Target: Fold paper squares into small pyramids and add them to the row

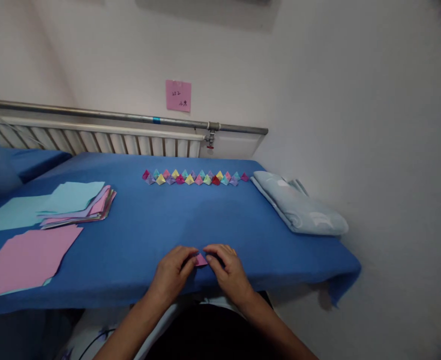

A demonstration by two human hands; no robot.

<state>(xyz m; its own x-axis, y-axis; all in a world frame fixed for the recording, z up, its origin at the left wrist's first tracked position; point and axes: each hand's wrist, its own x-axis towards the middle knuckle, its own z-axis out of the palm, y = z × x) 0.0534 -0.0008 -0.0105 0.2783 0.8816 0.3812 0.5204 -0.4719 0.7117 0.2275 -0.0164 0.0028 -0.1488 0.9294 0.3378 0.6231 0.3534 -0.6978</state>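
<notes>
Both hands rest at the near edge of a blue-covered surface (149, 225). My left hand (172, 274) and my right hand (226, 270) pinch a small pink folded paper (201, 259) between their fingertips, pressing it on the cloth. Only a bit of the paper shows between the fingers. Farther back lies a row of several small folded paper pieces (195, 177) in pink, yellow, teal, purple and red.
A stack of coloured paper sheets (80, 205) lies at the left, with a large pink sheet (27, 260) and a light blue sheet (10, 212) beside it. A folded pale blue cloth (299, 205) lies at the right. A radiator and pipe (130, 118) run along the wall, under a pink note (178, 95).
</notes>
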